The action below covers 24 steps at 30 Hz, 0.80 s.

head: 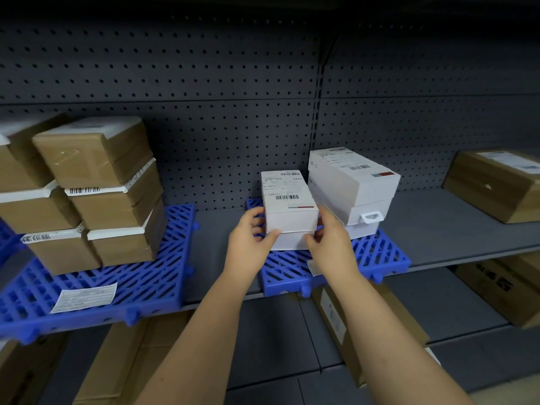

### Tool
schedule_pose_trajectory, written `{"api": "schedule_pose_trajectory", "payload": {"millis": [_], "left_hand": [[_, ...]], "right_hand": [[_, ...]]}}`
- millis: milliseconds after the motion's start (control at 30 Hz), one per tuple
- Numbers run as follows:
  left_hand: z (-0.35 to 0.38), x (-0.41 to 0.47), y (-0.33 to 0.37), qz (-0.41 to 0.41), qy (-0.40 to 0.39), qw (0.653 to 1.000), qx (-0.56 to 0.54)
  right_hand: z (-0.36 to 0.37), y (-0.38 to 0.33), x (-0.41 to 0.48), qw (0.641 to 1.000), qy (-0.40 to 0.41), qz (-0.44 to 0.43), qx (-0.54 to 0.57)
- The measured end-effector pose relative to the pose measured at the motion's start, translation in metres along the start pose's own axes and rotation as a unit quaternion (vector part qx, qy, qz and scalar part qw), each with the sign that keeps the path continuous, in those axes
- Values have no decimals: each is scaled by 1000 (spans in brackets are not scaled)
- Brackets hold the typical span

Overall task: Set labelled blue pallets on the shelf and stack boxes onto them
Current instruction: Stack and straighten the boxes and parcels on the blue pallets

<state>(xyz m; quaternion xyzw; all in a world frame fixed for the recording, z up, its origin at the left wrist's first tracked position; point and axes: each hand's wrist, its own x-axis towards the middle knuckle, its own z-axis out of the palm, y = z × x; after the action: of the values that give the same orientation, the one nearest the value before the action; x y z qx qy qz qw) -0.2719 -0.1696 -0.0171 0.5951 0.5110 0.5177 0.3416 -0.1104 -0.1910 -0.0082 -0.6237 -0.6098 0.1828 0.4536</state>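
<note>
My left grip and right grip clasp white box; lower box beneath part-hidden; pallet label behind wrist unreadable.

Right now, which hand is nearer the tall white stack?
Right. The right hand sits just left of the stack; the left hand is farther left, across the small box.

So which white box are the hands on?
The top box of the shorter front-left stack: left hand and right hand grip its front corners. The taller stack is untouched.
</note>
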Motion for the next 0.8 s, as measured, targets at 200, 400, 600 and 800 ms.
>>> {"api": "schedule_pose_trajectory", "payload": {"millis": [200,400,600,800], "left_hand": [[10,0,4,1,14,1000,-19],[22,1,8,-3,19,999,-32],[18,2,2,-72,16,989,-125],[20,1,6,-65,12,989,-134]], "right_hand": [[-1,5,-12,992,30,45,113],[-8,10,-14,985,14,42,169],[-18,21,-11,960,3,91,265],[-28,16,-7,940,-30,111,321]]}}
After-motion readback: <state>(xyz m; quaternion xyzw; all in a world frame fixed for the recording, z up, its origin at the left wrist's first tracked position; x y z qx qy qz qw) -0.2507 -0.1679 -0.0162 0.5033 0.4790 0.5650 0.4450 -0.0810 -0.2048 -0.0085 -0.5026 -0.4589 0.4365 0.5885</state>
